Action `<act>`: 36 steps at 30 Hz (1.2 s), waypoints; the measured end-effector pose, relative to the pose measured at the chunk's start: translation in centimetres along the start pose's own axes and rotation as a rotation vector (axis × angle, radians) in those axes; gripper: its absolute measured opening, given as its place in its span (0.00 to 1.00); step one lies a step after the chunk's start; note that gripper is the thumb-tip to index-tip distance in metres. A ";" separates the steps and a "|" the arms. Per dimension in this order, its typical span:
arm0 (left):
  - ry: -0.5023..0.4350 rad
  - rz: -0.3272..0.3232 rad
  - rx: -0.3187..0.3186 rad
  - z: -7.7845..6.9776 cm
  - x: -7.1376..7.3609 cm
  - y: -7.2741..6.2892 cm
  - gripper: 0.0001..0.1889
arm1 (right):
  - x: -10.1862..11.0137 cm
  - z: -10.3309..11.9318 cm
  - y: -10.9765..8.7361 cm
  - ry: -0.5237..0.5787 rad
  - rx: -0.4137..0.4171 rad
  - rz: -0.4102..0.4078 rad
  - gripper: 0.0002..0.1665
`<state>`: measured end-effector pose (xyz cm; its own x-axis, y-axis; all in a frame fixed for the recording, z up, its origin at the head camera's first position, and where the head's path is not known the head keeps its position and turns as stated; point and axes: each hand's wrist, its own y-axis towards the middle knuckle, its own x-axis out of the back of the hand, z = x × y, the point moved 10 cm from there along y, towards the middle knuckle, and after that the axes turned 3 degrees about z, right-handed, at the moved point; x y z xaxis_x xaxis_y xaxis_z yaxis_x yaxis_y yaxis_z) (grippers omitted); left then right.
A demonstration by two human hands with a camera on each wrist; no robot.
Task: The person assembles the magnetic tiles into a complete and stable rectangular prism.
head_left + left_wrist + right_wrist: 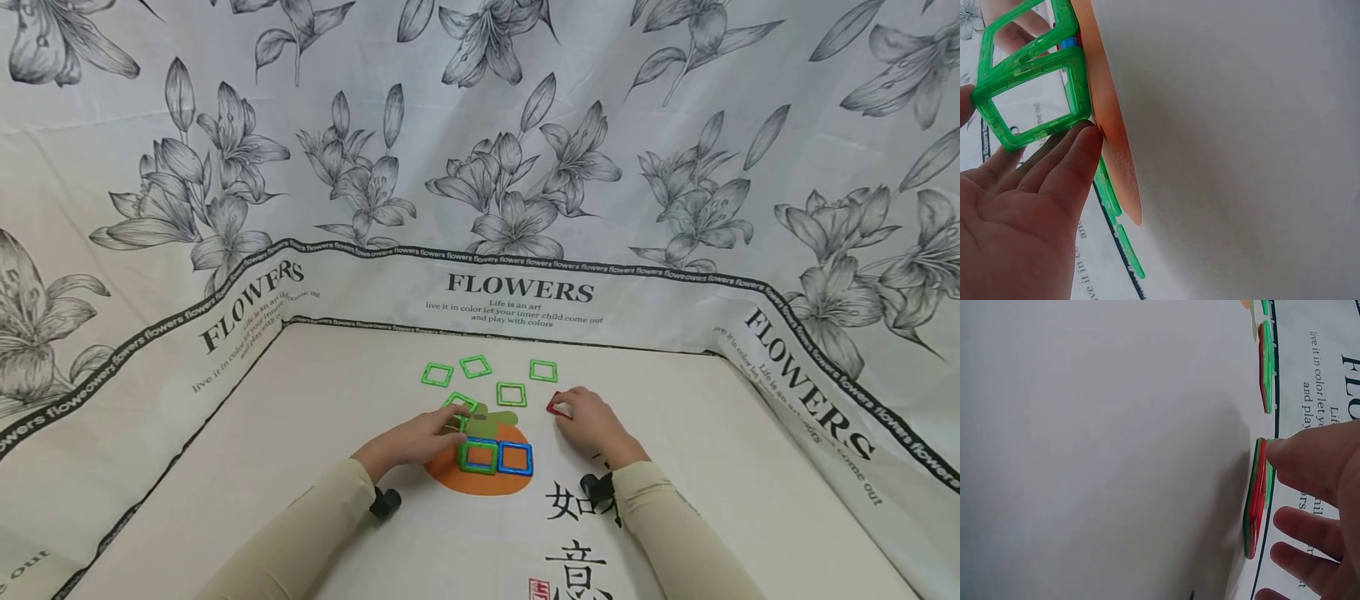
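My left hand reaches in from the left, its outstretched fingers at the lower edge of an upright green square tile. One fingertip is at the tile's opposite corner. Another green tile frame leans beside it. In the head view a green-edged square adjoins a blue square tile over an orange printed shape. At the right, my right hand pinches a red tile by its edge, with the thumb on it. A green edge shows along the red one.
Several green square tiles lie farther back, among them one at the middle and one at the right. Black printed characters mark the white cloth near the right forearm. A flower-patterned curtain bounds the table's back and sides.
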<state>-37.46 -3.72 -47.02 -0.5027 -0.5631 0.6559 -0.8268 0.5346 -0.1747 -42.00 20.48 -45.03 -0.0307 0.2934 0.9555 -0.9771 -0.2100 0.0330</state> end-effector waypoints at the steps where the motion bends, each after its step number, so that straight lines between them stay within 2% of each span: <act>1: -0.002 0.000 0.000 0.0 0.0 0.0 0.22 | 0.0 -0.2 0.1 0.003 -0.006 0.003 0.20; 7: -0.003 -0.002 -0.004 -0.2 0.0 -0.1 0.22 | -0.2 -1.0 0.3 0.015 -0.042 0.017 0.25; 14: -0.007 -0.002 -0.011 -0.1 0.0 0.0 0.22 | 0.0 -1.3 0.6 0.008 -0.042 0.013 0.25; 20: -0.003 0.006 -0.024 -0.4 0.1 -0.1 0.21 | -0.4 -1.9 0.9 0.018 -0.064 0.044 0.28; 27: -0.005 0.010 -0.040 -0.6 0.0 -0.2 0.21 | -0.1 -1.8 1.1 -0.007 -0.034 0.037 0.25; 36: 0.000 0.007 -0.034 -0.5 0.0 -0.3 0.20 | 0.6 -1.5 0.9 0.034 -0.070 0.017 0.18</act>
<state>-37.07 -3.55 -46.58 -0.5081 -0.5596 0.6547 -0.8145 0.5594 -0.1540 -43.20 21.88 -44.84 -0.0536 0.3216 0.9453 -0.9887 -0.1498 -0.0051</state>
